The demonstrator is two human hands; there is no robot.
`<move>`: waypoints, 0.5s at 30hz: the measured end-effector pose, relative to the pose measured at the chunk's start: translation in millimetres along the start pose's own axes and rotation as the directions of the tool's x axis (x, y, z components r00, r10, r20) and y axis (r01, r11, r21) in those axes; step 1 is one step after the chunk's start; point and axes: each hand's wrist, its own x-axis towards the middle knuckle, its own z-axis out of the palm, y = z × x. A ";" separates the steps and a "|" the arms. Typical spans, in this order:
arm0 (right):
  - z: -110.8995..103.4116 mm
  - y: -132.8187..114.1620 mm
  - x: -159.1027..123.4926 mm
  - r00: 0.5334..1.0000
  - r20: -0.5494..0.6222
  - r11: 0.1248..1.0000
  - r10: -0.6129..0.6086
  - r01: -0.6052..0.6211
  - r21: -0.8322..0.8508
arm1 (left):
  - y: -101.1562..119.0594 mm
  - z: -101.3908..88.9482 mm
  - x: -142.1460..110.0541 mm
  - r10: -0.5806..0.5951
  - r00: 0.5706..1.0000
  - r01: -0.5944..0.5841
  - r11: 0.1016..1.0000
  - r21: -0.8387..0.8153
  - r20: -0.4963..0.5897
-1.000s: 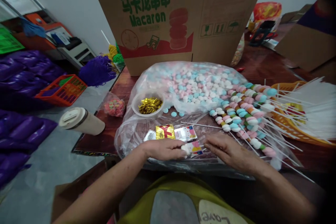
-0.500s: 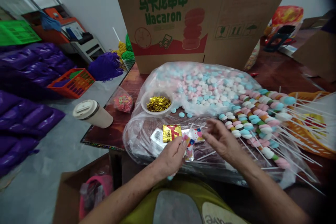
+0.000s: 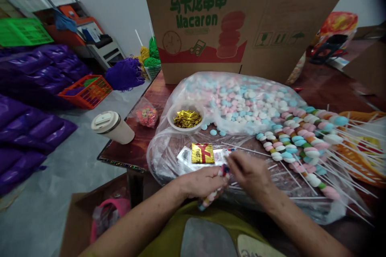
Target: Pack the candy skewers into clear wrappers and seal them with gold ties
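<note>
My left hand (image 3: 201, 182) is closed around a candy skewer in a small printed bag (image 3: 212, 194), its lower end poking out below my palm. My right hand (image 3: 249, 172) pinches the top of that bag just right of the left hand. Both hands hover over a clear plastic sheet (image 3: 169, 156) at the table's near edge. Flat printed bags and a gold and red packet (image 3: 202, 153) lie just beyond my hands. A white bowl of gold twist ties (image 3: 187, 118) stands farther back.
A big plastic bag of pink, blue and white candies (image 3: 235, 100) lies mid-table, with finished skewers (image 3: 301, 144) piled to the right. A "Macaron" carton (image 3: 229, 20) stands behind. A lidded cup (image 3: 112, 127) and an orange basket (image 3: 356, 156) flank the work area. Purple bags (image 3: 27, 128) cover the floor left.
My hands lifted off the flat bags, the right one rose and came back down, and a candy skewer now sits in the small bag gripped by my left hand.
</note>
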 end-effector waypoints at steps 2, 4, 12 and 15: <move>-13.4 1.4 11.0 0.986 -0.080 0.980 -0.144 0.131 -0.148 | 5.3 -3.3 0.7 -0.060 0.998 0.060 0.997 -0.040 -0.011; -19.4 -2.1 16.5 0.919 0.056 0.899 -0.390 0.393 -0.195 | 10.8 -8.4 0.0 -0.085 0.995 0.083 0.995 -0.051 -0.044; 19.0 -26.9 20.3 0.681 0.304 0.652 -0.667 0.730 -0.205 | 10.1 -56.4 -26.7 -0.063 0.974 0.071 0.997 -0.033 0.217; 35.4 -36.9 29.3 0.689 0.359 0.683 -0.629 0.711 -0.168 | 6.5 -71.8 -42.4 -0.054 0.984 0.034 0.992 0.121 0.167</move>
